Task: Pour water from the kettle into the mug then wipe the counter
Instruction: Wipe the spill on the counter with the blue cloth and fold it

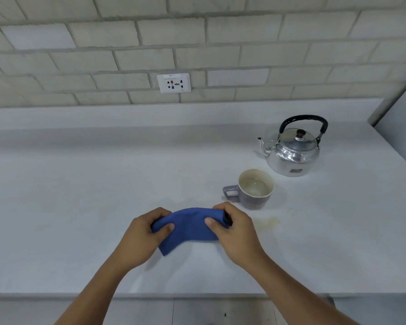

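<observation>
Both hands are gripping a blue cloth (189, 227) above the table (80, 207): the left hand (142, 238) is pinching its left end, the right hand (236, 233) its right end. Beyond the right hand, the mug (253, 190) is holding water, and the kettle (293, 148) is standing behind it, near a yellowish stain (267, 222).

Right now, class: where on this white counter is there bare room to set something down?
The widest bare patch is the white counter left of the blue cloth and hands. It is crowded at right: round silver kettle, lilac mug, yellowish stain.
</observation>
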The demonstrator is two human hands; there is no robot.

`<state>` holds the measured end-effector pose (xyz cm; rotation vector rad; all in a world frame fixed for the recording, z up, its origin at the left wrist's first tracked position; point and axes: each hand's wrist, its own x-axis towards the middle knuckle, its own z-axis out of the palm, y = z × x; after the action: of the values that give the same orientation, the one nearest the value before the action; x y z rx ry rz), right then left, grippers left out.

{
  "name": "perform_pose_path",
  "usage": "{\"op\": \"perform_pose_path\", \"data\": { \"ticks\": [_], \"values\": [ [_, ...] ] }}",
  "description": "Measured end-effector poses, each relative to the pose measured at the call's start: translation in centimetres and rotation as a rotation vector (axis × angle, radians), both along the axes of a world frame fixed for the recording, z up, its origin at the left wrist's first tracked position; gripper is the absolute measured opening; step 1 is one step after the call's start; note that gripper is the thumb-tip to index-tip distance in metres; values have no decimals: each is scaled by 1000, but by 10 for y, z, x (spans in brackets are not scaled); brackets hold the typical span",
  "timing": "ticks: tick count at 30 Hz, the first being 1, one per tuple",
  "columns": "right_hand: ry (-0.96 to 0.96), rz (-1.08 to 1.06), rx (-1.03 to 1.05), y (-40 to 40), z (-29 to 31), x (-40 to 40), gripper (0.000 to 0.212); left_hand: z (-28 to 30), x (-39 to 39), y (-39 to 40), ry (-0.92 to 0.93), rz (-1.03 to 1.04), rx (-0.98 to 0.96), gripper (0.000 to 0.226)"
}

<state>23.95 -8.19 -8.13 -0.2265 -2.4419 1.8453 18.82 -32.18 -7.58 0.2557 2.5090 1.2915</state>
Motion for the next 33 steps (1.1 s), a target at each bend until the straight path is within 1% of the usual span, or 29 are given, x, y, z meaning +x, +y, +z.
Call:
{"op": "perform_pose_path", "data": {
  "ticks": [3,8,13,16,20,22,24,25,26,28,30,31,33],
  "values": [
    [-25,-71,-66,37,2,25,9,-2,22,37,-36,-41,69,20],
    [-143,-191,3,103,-8,59,16,-17,40,97,-96,-56,84,16],
    [-262,-267,114,158,-15,77,15,-31,52,150,-131,-117,79,14],
    [-315,-257,210,188,-15,79,14,-37,59,178,-136,-154,77,15],
    [-388,-237,356,222,-18,72,15,-43,68,207,-116,-209,24,13],
    [-416,-230,400,232,-22,67,16,-44,69,212,-42,-231,-13,8],
    [-418,-236,415,234,-24,63,19,-46,66,207,114,-248,-54,5],
    [-402,-247,464,234,-25,62,25,-47,63,202,207,-252,-79,6],
    [-376,-266,569,232,-26,62,34,-49,60,194,288,-248,-105,9],
    [-299,-336,776,223,-27,66,45,-54,51,175,414,-223,-154,16],
    [-259,-427,796,204,-29,74,47,-58,40,152,502,-197,-223,23],
    [-281,-450,781,193,-32,80,50,-60,35,141,513,-193,-272,31],
    [-392,-436,776,167,-42,90,63,-66,27,119,489,-211,-364,51]
  ]
}}
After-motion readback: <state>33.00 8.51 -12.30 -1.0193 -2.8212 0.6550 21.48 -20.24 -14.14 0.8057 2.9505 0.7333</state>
